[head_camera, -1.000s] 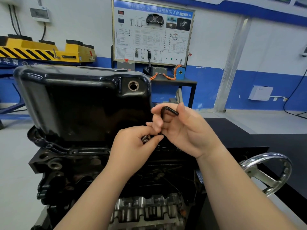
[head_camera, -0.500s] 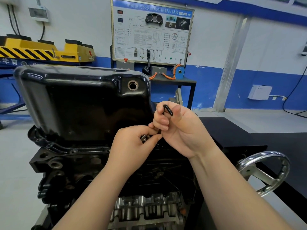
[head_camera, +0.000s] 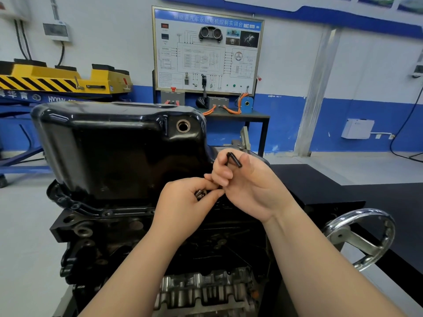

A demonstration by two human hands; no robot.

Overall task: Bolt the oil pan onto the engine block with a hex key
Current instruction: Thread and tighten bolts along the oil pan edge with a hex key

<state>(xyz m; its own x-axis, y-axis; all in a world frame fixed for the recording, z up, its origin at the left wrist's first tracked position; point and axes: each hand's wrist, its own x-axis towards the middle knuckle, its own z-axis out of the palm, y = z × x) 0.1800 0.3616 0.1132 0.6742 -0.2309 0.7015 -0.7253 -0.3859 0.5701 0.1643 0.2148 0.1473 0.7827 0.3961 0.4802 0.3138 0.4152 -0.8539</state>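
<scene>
The black oil pan (head_camera: 114,152) sits atop the engine block (head_camera: 91,236). At its near flange the left hand (head_camera: 185,202) pinches small bolts (head_camera: 201,193) (how many, I cannot tell), and the right hand (head_camera: 247,184) curls round the bent hex key (head_camera: 234,159). Behind them is a training board (head_camera: 207,51) headed 新能源汽车永磁电机控制实训台.

The right hand (head_camera: 247,186) hides the hex key's (head_camera: 234,159) long arm; only its bent end shows. The left hand (head_camera: 185,202) covers most of the bolt (head_camera: 200,193), and its tip is unseen. Both hands hide the pan's (head_camera: 114,152) right flange. The block (head_camera: 109,243) runs off the bottom edge. The board's (head_camera: 206,51) small print is unreadable.
</scene>
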